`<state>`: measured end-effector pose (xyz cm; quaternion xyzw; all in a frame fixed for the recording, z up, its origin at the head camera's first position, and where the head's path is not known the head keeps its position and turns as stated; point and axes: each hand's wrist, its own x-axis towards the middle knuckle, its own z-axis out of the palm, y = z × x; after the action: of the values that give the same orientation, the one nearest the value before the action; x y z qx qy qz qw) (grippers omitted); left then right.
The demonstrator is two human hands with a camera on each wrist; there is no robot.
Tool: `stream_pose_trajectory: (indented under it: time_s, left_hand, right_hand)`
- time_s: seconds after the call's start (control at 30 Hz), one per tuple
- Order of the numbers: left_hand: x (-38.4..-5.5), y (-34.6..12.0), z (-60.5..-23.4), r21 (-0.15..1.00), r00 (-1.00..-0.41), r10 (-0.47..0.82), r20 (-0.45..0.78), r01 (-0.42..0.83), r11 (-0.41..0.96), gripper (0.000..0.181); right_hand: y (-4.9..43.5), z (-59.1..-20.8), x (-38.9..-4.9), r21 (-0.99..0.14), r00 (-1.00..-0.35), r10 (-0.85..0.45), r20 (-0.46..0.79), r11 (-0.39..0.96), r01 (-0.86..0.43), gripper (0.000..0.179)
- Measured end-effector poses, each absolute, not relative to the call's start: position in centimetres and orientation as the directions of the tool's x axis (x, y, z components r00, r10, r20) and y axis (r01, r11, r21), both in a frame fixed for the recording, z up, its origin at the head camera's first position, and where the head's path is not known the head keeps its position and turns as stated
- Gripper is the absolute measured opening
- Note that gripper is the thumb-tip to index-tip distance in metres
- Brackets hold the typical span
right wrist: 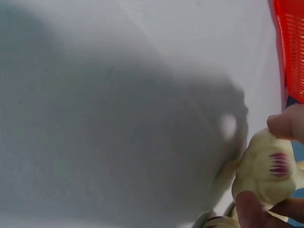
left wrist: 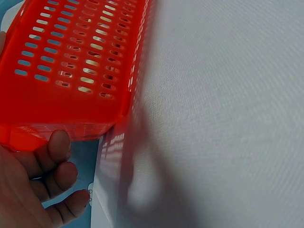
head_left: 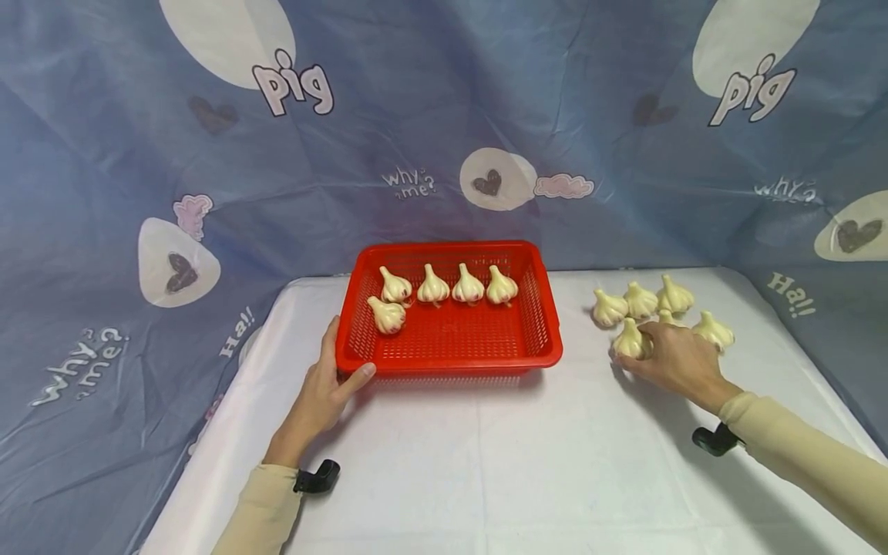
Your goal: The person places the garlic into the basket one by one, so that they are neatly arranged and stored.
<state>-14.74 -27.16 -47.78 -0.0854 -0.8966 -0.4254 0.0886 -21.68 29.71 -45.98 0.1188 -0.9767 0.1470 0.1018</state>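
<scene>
A red plastic basket (head_left: 447,362) with slotted sides stands on the white-covered table, several garlic bulbs (head_left: 433,285) inside along its back and left. My left hand (head_left: 322,393) grips the basket's left front corner, thumb over the rim; in the left wrist view some fingers (left wrist: 61,178) curl beside the basket wall (left wrist: 71,95). On the right, my right hand (head_left: 676,358) pinches a garlic bulb (right wrist: 266,166) between thumb and fingers. That bulb shows a purple patch in the right wrist view. More garlic bulbs (head_left: 641,301) lie grouped just behind and beside this hand, one partly hidden by it.
A blue printed cloth (head_left: 444,116) hangs behind the table and along its sides. White cloth (head_left: 444,470) covers the tabletop, including the stretch between the basket and the loose bulbs. Dark wrist-worn devices (head_left: 317,476) sit at both wrists.
</scene>
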Motion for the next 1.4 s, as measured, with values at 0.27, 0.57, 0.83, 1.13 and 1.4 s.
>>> stream_pose_trajectory:
  time_s: [0.27, 0.57, 0.83, 1.13, 1.4]
  left_hand:
    - [-14.7, -27.1, -47.8, 0.746, -0.969, 0.077, 0.234, 0.230, 0.625, 0.102]
    - [-15.0, -27.1, -47.6, 0.735, -0.966, 0.082, 0.246, 0.241, 0.633, 0.102]
    - [-14.6, -27.2, -47.7, 0.724, -0.970, 0.073, 0.232, 0.222, 0.654, 0.102]
    - [-14.7, -27.1, -47.7, 0.712, -0.968, 0.073, 0.238, 0.226, 0.665, 0.102]
    - [-14.6, -27.1, -47.7, 0.718, -0.969, 0.074, 0.234, 0.224, 0.660, 0.102]
  right_hand:
    - [29.8, -45.1, -21.6, -0.271, -0.948, -0.193, 0.252, 0.927, -0.261, 0.066]
    - [29.8, -43.8, -21.9, -0.330, -0.944, -0.194, 0.267, 0.902, -0.279, 0.058]
    - [29.7, -42.7, -22.0, -0.421, -0.962, -0.193, 0.192, 0.870, -0.259, 0.053]
    - [28.9, -41.6, -23.0, -0.462, -0.953, -0.220, 0.210, 0.836, -0.295, 0.050]
    - [27.3, -40.6, -23.7, -0.529, -0.963, -0.218, 0.155, 0.805, -0.268, 0.050]
